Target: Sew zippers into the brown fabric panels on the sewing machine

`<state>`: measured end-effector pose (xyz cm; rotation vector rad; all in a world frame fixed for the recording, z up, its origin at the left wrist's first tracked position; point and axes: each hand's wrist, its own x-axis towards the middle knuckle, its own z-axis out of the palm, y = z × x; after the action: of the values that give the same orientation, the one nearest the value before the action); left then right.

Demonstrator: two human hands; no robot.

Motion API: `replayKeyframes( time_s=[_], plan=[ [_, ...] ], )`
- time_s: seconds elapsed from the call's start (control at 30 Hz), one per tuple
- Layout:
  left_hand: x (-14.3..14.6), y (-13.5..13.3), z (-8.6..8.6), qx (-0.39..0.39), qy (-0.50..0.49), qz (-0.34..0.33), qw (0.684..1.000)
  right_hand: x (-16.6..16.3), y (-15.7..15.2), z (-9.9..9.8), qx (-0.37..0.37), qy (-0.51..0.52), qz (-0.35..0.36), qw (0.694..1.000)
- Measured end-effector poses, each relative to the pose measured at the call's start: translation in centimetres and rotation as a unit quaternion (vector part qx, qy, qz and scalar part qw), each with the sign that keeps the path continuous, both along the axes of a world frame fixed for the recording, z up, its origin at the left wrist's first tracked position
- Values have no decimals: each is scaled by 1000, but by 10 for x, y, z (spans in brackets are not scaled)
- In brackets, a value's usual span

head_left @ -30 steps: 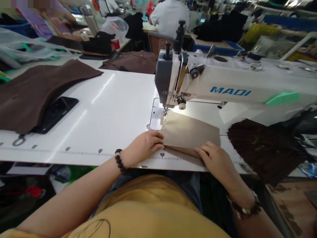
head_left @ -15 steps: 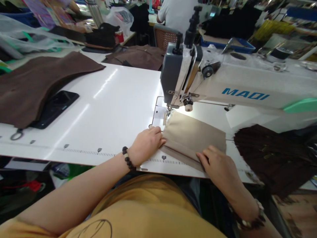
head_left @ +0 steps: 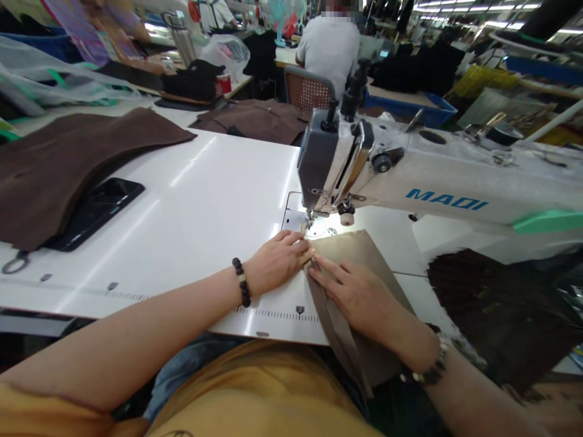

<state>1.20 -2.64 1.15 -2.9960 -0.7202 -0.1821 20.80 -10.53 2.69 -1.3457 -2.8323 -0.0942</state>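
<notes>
A folded piece of beige fabric (head_left: 364,247) lies at a slant on the white sewing table, its near end hanging past the front edge. The fingertips of my left hand (head_left: 283,258) are closed on its left corner, just in front of the needle and presser foot (head_left: 310,220). My right hand (head_left: 359,296) lies over the fabric, its fingertips gripping the folded edge beside my left fingers; its thumb is hidden. The fabric's far edge is a little nearer me than the presser foot of the sewing machine (head_left: 392,173), apart from it.
Brown fabric (head_left: 82,158) partly covers a black phone (head_left: 107,206) on the left. More dark brown fabric (head_left: 483,303) hangs at the right. Behind the table are a chair (head_left: 310,88), a person in a white shirt (head_left: 330,48) and a blue bin (head_left: 410,106).
The beige fabric has come away from the presser foot toward me and turned, its near end now over the edge. My right hand has moved left, beside my left hand. The view has tilted up.
</notes>
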Motion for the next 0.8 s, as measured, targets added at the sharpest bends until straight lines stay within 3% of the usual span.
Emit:
replayKeyframes(
  time_s=[0.4, 0.8],
  plan=[
    [4, -2, -14, -8, -33, 32, 999, -1, 20, -24, 4, 125, -54, 991],
    [8, 20, -8, -6, -35, 118, 992, -26, 47, -36, 24, 130, -122, 984]
  ],
)
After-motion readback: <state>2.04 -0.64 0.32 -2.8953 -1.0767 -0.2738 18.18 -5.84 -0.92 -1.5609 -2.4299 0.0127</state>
